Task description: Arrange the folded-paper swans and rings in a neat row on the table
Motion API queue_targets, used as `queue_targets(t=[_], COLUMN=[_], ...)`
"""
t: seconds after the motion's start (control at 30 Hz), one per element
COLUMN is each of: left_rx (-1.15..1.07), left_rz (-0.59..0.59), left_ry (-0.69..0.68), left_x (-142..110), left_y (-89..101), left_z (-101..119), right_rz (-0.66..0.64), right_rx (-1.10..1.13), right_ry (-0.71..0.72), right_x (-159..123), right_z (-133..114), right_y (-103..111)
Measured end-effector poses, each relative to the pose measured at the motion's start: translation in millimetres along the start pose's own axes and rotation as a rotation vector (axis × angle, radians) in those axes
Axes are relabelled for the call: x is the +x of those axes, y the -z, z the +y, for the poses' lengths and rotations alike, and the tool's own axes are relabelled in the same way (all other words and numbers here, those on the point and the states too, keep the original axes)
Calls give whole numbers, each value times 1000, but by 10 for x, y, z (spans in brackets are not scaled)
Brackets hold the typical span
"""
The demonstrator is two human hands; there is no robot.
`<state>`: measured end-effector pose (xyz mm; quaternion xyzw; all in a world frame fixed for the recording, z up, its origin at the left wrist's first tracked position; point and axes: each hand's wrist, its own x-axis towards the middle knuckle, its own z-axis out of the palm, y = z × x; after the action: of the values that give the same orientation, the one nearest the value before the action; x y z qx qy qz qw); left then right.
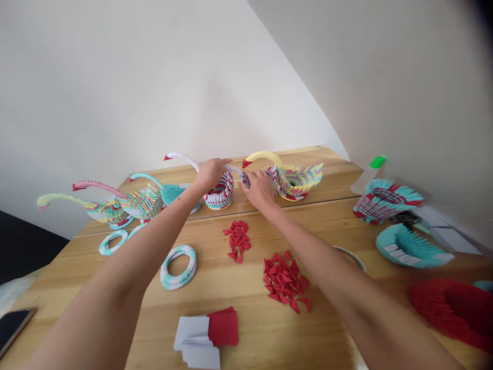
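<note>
My left hand (211,173) reaches across a red-and-white folded-paper swan body (219,194) standing at the back of the table. Its fingers close at the far end of a white paper swan neck (234,168); the fingertips are partly hidden. My right hand (260,189) is wrapped around the red-and-white paper swan (271,174) at the base of that neck, covering most of its body. Another white neck with a red beak (183,158) rises left of my left hand. A yellow-necked paper swan (298,180) stands just right of my right hand.
Several paper swans (144,200) line the back left. Turquoise-white rings (179,267), red paper triangles (285,280) and white and red paper sheets (198,336) lie nearer. At right are unfinished paper bodies (385,198) and a green-capped bottle (372,172); a phone (15,329) lies lower left.
</note>
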<state>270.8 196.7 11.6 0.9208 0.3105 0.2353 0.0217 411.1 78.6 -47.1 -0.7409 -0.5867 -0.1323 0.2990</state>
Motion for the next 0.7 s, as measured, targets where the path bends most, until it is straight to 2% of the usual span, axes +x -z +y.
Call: queue_targets(t=[0.13, 0.4, 0.7], left_rx=[-89, -129, -191], left_rz=[-11, -32, -46], left_ry=[11, -94, -80], left_x=[80, 207, 206], left_y=[-19, -21, 0], left_z=[-15, -40, 45], right_rz=[-7, -98, -123], right_rx=[-5, 18, 14], right_ry=[-22, -104, -137], right_x=[24, 89, 138], right_z=[-29, -52, -67], right_y=[-64, -45, -53])
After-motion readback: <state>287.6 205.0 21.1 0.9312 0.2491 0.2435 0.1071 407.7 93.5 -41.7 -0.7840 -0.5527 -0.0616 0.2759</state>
